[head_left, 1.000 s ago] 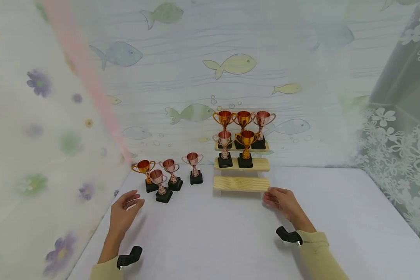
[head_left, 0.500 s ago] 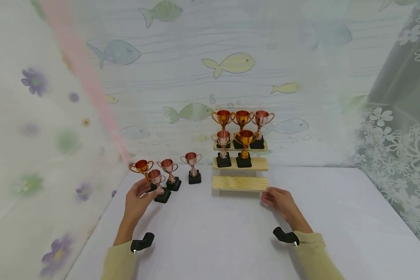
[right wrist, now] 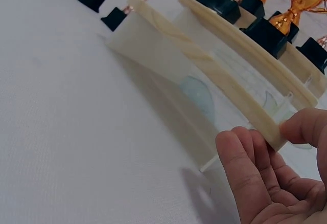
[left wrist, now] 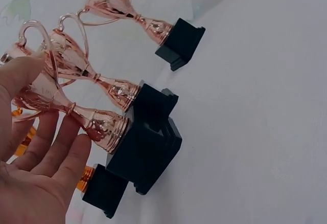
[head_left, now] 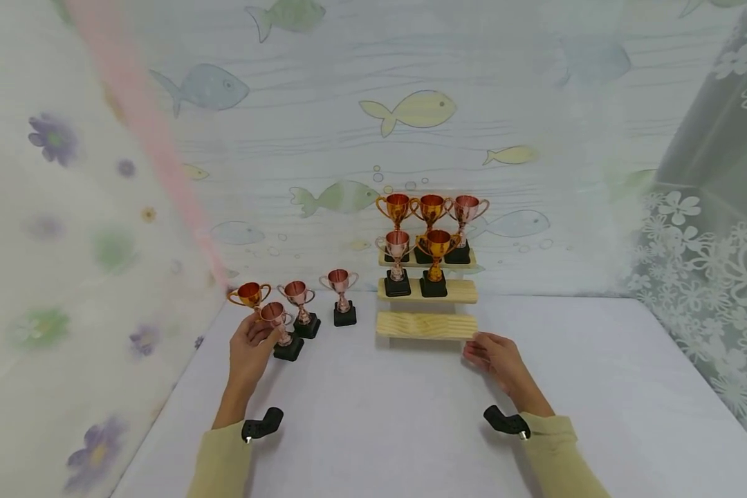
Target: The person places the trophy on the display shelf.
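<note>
My left hand [head_left: 249, 356] has its fingers and thumb around the cup of the front rose-coloured trophy [head_left: 274, 315], whose black base stands on the table. In the left wrist view the hand [left wrist: 38, 168] grips that trophy [left wrist: 104, 127] between thumb and fingers. A gold trophy [head_left: 249, 293] and two rose ones [head_left: 296, 294] [head_left: 339, 280] stand close by. My right hand [head_left: 503, 363] pinches the right end of the bottom step of a three-step wooden stand [head_left: 426, 325]; the right wrist view shows thumb and fingers on the plank [right wrist: 225, 83].
On the stand's top step [head_left: 382, 257] are two gold trophies and a rose one [head_left: 467, 207]. The middle step [head_left: 463, 291] holds a rose trophy [head_left: 397, 245] and a gold one [head_left: 438, 245] to its right. A fish-patterned cloth [head_left: 324, 124] hangs behind the white table [head_left: 373, 415].
My left hand has moved right and forward from beside the trophies and taken hold of the front rose one. The right hand has stayed at the stand's bottom step.
</note>
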Motion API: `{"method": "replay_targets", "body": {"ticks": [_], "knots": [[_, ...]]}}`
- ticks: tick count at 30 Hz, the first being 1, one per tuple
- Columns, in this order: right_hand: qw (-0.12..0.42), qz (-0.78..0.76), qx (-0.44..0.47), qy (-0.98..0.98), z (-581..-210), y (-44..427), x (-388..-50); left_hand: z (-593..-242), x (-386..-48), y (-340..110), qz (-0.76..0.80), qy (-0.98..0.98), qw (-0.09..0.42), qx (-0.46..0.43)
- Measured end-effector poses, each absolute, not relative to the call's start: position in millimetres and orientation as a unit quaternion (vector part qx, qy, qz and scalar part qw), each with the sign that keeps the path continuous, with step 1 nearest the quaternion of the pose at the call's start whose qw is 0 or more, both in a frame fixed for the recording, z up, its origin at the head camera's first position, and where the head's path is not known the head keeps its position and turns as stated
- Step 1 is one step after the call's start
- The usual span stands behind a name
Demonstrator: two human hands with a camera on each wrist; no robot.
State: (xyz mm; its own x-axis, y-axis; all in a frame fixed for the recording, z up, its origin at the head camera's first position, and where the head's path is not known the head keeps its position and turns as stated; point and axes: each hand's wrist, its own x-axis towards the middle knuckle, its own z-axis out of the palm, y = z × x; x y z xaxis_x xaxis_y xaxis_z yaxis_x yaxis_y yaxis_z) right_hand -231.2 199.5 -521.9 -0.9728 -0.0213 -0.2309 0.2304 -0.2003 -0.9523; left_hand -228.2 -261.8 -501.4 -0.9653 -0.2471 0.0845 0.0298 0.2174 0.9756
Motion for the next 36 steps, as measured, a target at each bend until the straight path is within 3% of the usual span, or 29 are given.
{"method": "replay_targets", "body": {"ticks": [19, 36], "knots": [[0.092, -0.755, 0.111, 0.64, -521, 198, -234, -503, -221, -247, -0.653, -0.735, 0.175, 0.055], [0.092, -0.762, 0.112, 0.632, -520, 198, -235, -475, -217, -216, -0.63, -0.739, 0.233, -0.052]]}}
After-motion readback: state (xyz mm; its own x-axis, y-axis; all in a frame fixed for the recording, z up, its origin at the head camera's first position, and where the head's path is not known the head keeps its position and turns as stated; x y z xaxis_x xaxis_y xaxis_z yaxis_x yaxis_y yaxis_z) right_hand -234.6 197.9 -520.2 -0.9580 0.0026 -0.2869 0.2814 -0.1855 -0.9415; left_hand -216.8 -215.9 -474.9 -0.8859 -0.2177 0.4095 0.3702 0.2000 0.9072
